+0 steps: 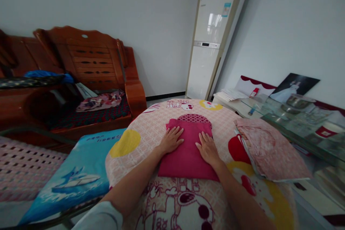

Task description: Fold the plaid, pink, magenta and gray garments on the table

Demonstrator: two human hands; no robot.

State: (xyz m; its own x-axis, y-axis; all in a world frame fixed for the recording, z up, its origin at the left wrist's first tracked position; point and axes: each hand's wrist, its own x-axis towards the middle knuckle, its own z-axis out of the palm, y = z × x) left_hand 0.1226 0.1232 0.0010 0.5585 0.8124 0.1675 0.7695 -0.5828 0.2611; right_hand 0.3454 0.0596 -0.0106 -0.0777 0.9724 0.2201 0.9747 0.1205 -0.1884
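A dark pink folded cloth [185, 161] lies flat on a round table with a patterned cover [151, 125]. My left hand [172, 139] rests palm down on the cloth's left side, its fingers spread. On the right side my right hand [208, 148] lies flat as well, fingers apart and pointing away from me. Neither hand grips anything. To the right of the cloth, a pale pink folded fabric piece [272, 147] sits at the table's right edge.
A blue cushion [81, 172] is on a woven chair [24, 169] at the left. Behind it stands a wooden sofa [94, 57] with clothes on it. A glass-topped cabinet [296, 125] with bowls and a photo is at the right. A tall white air conditioner [205, 68] fills the corner.
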